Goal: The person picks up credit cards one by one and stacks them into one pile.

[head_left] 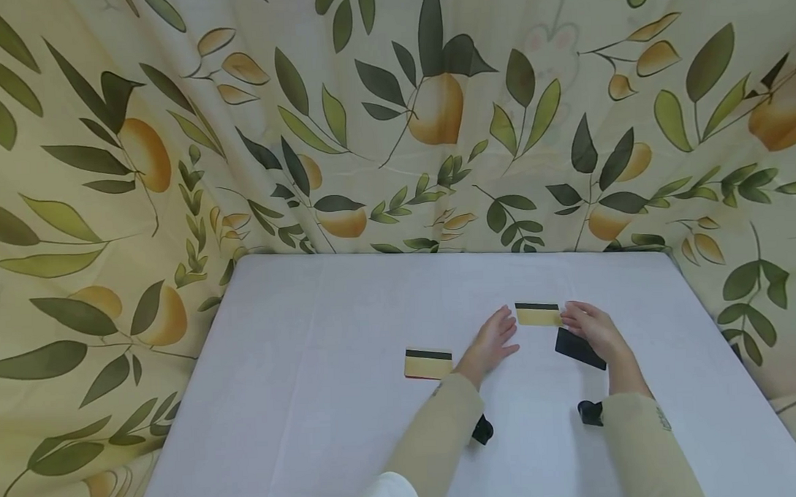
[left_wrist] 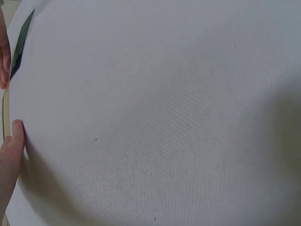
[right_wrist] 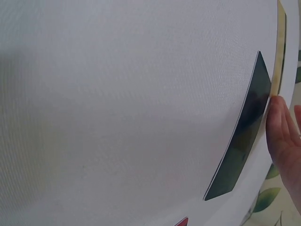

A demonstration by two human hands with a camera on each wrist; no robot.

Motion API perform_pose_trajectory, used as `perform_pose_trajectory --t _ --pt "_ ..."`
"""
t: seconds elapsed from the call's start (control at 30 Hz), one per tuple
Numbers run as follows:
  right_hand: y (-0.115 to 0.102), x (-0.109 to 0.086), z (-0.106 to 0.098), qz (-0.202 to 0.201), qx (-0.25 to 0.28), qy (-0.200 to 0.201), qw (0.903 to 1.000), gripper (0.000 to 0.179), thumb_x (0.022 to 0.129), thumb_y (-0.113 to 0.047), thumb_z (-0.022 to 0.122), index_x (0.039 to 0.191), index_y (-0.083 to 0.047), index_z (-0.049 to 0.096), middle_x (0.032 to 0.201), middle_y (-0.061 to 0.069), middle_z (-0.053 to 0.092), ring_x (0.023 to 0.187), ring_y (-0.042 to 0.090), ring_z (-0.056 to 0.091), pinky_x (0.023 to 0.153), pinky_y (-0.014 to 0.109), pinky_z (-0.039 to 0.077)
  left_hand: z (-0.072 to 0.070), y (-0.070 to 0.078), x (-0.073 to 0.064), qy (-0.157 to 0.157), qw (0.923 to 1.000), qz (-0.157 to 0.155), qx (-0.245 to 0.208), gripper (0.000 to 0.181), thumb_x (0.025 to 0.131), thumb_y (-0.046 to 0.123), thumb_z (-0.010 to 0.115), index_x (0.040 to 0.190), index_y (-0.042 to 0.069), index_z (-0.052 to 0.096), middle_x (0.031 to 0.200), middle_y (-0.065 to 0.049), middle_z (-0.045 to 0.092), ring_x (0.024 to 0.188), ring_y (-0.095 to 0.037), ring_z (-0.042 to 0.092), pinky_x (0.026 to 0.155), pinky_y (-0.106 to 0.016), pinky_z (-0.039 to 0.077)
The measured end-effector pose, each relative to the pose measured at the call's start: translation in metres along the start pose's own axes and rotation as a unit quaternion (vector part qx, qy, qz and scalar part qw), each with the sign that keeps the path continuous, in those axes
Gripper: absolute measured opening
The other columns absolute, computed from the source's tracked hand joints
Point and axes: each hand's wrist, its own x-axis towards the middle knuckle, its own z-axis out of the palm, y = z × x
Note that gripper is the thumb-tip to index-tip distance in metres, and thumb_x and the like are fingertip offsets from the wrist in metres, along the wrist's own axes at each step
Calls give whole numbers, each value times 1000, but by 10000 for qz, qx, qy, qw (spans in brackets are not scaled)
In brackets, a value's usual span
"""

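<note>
A gold card with a black stripe point(head_left: 538, 314) lies flat on the white table, between the two hands. My left hand point(head_left: 490, 344) is just off its left end, fingers loosely extended and holding nothing. At the card's right end, the fingertips of my right hand point(head_left: 594, 328) touch its edge, with the fingers only slightly bent. A black card point(head_left: 580, 348) lies tilted under and in front of the right hand; its glossy face shows in the right wrist view. Left of the left hand sits another gold striped card point(head_left: 428, 364), a red edge showing below it, its corner near the sleeve.
The white table point(head_left: 298, 413) meets a leaf-and-fruit patterned curtain point(head_left: 394, 131) at the back and sides. Dark devices point(head_left: 483, 430) sit by both wrists. A small red corner point(right_wrist: 182, 221) shows at the bottom of the right wrist view.
</note>
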Motion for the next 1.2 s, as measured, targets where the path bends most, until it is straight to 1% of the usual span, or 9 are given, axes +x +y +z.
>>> perform_pose_trajectory --t 0.1,0.2,0.43,0.53,0.6,0.67,0.8,0.97,1.2 --pt "-1 0 1 -37 224 -142 9996 71 97 -43 32 141 9 14 137 31 32 89 -7 50 83 12 47 1 -1 1 -19 10000 -34 -22 60 94 37 43 140 1 30 142 -22 33 132 -34 29 104 -54 29" --pt "-2 1 2 34 390 -240 9989 71 97 -42 34 142 8 13 139 31 30 90 -8 50 85 14 47 2 -1 3 -18 10000 -49 1 60 94 37 43 140 1 30 142 -21 32 132 -34 29 104 -54 29" --pt "-6 0 3 295 552 -305 9976 72 96 -44 33 142 7 11 142 28 27 112 12 50 97 25 42 1 -4 6 -33 10000 -12 -58 59 95 35 41 141 -1 28 143 -21 31 132 -35 28 105 -54 27" --pt "-7 0 3 425 801 -356 9952 72 97 -44 33 143 7 8 144 28 24 126 27 39 102 31 35 0 -5 6 39 9998 -37 -214 61 94 37 42 138 -4 31 142 -22 33 132 -35 29 106 -54 26" --pt "-7 -1 3 470 878 -381 9943 74 96 -44 32 143 7 6 144 28 22 130 30 33 103 33 33 1 -6 6 99 9995 -62 -309 61 94 37 43 136 -6 33 141 -23 34 131 -35 30 106 -53 26" --pt "-7 -1 2 494 950 -381 9935 73 97 -43 32 143 7 5 145 28 21 127 27 38 102 31 35 1 -6 5 159 9990 -92 -418 61 93 37 43 135 -6 34 140 -23 36 131 -35 31 106 -52 26" --pt "-8 -2 2 522 1066 -360 9923 71 97 -41 32 143 6 5 145 28 21 109 9 50 95 22 43 2 -7 3 313 9981 -68 -533 57 93 35 44 133 -6 38 136 -24 41 129 -35 34 106 -51 27" --pt "-8 -2 4 559 1201 -370 9905 71 97 -40 32 144 5 3 145 27 20 114 14 48 96 22 42 1 -8 1 507 9968 63 -620 54 93 33 46 131 -5 41 131 -24 45 126 -35 39 105 -50 29" --pt "-6 -2 5 449 1544 -550 9854 67 99 -36 30 144 5 2 146 28 18 102 4 52 95 21 42 -3 -9 -3 543 9951 258 -786 53 93 30 47 130 -7 41 126 -25 48 122 -37 42 105 -48 31"
